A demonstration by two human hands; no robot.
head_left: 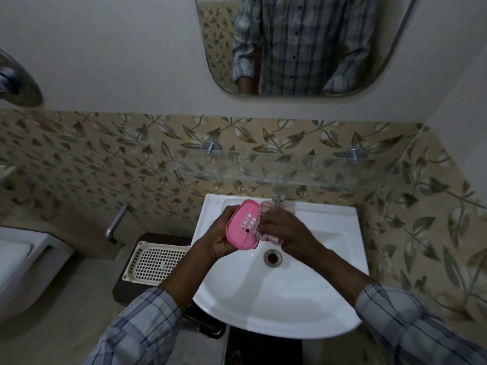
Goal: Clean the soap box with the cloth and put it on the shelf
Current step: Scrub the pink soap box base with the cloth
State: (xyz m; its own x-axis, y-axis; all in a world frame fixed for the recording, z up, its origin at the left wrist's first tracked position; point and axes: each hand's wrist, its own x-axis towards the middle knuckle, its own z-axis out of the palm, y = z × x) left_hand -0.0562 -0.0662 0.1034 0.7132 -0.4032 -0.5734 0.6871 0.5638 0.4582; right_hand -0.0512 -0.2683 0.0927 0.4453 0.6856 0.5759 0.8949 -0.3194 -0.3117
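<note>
A pink soap box (241, 227) with small square holes in its face is held over the white sink (316, 299). My left hand (220, 238) grips it from the left and below, tilted on edge. My right hand (283, 230) presses a pink checked cloth (271, 237) against the box's right edge; most of the cloth is hidden under the fingers. A clear glass shelf (290, 167) on two metal pegs runs along the tiled wall just above the sink, with nothing on it.
A tap (278, 197) stands at the sink's back rim, right behind the hands. A cream plastic basket (155, 262) lies on a dark stool left of the sink. A toilet (23, 262) is at far left, a mirror (303, 43) above.
</note>
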